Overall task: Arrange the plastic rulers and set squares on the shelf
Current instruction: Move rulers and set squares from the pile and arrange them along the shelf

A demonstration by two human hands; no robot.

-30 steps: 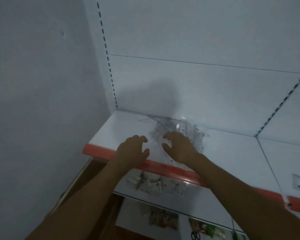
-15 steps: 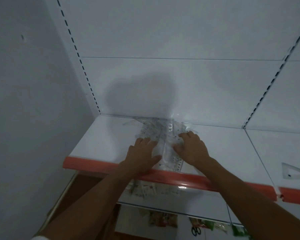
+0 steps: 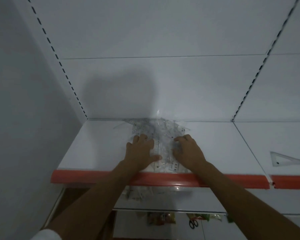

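Nearest, at about seven o'clock, a white sleeve (image 3: pixel 45 235) edges into view, and two bare forearms rise from the bottom of the frame toward the centre. Below them, at six o'clock, a lower shelf (image 3: pixel 163 209) shows through, with colourful packets (image 3: pixel 161 219) and a pair of scissors (image 3: pixel 193 223) hanging or lying under it; just under the red strip more clear plastic pieces (image 3: pixel 139 194) are dimly seen. The red front strip (image 3: pixel 180 181) of the white shelf (image 3: pixel 97 146) crosses the frame under both wrists. Past it, at the centre, the left hand (image 3: pixel 142 152) lies palm down with fingers spread flat, pressing on the left side of a loose pile of clear rulers and set squares (image 3: pixel 156 134); it is not closed around anything. Just beside it at about three o'clock, the right hand (image 3: pixel 189 151) rests on the pile's right side with fingers curled down onto the plastic; whether it pinches a piece cannot be told. The pile runs from the red strip back to the rear panel, its far pieces fanned out at twelve o'clock. Well apart, at three o'clock on the neighbouring shelf section, one clear set square (image 3: pixel 284 160) lies flat alone. Farthest, the white back panel (image 3: pixel 163 40) rises behind, bounded by slotted uprights (image 3: pixel 62 70) at ten and two o'clock, with a dark shadow on it above the pile.
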